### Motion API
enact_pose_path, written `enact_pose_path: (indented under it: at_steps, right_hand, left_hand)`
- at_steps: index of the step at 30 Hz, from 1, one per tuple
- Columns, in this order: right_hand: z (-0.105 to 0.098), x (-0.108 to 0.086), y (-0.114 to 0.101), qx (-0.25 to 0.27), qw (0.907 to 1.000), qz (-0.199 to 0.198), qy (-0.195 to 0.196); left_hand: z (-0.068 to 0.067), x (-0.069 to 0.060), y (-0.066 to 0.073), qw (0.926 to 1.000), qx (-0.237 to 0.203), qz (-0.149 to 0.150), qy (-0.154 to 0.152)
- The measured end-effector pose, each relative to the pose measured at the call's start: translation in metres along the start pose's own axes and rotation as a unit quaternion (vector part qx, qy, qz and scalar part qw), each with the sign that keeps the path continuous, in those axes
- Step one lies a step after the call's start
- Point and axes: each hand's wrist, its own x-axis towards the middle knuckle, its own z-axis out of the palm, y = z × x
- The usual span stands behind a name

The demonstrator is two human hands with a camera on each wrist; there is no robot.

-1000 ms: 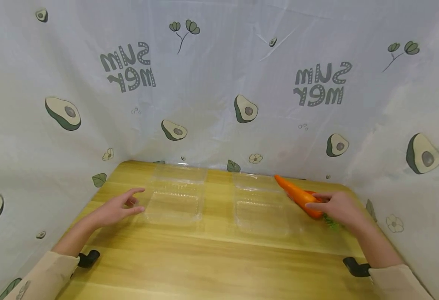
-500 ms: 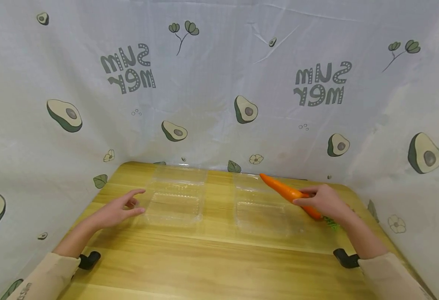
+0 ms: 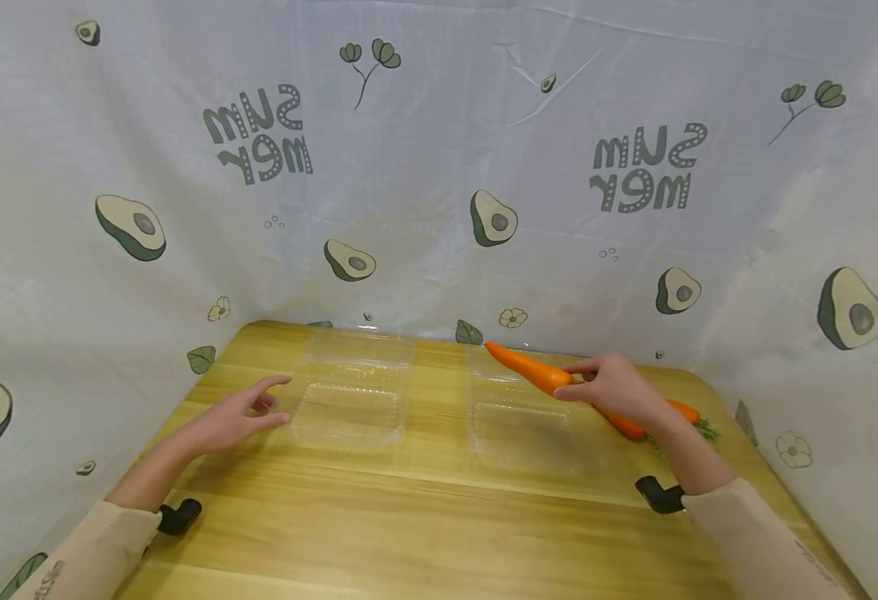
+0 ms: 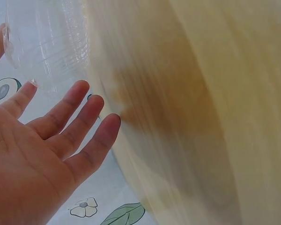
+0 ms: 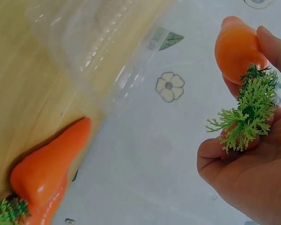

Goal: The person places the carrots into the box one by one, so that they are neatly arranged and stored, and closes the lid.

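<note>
My right hand (image 3: 619, 392) pinches an orange carrot (image 3: 529, 368) near its thick end, raised over the right clear plastic container (image 3: 514, 457). The tip points toward the back left. In the right wrist view, the held carrot (image 5: 236, 51) has feathery green leaves (image 5: 253, 108) hanging against the palm. My left hand (image 3: 232, 422) holds nothing; its fingers are loosely bent beside the left clear plastic container (image 3: 345, 443). The left wrist view shows that hand (image 4: 51, 150) with fingers spread and the container wall (image 4: 47, 42) beyond the fingertips.
Two more carrots lie on the wooden table (image 3: 409, 525) at the right, partly behind my right hand: one carrot (image 3: 625, 427) and another carrot (image 3: 685, 410) with green leaves. Both containers have raised lids at the back, against a printed curtain (image 3: 409, 167).
My right hand has lifted the carrot off the pile at the right and carried it left over the right container, uncovering the other carrots. My left hand has stayed in place.
</note>
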Motion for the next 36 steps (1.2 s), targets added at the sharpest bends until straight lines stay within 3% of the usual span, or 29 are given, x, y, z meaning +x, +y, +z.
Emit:
enact_pose_path:
  at_steps: [36]
  right_hand:
    - [0.037, 0.059, -0.070, 0.005, 0.9952, -0.088, -0.044]
  left_hand:
    - [-0.002, 0.001, 0.001, 0.9999, 0.011, -0.003, -0.004]
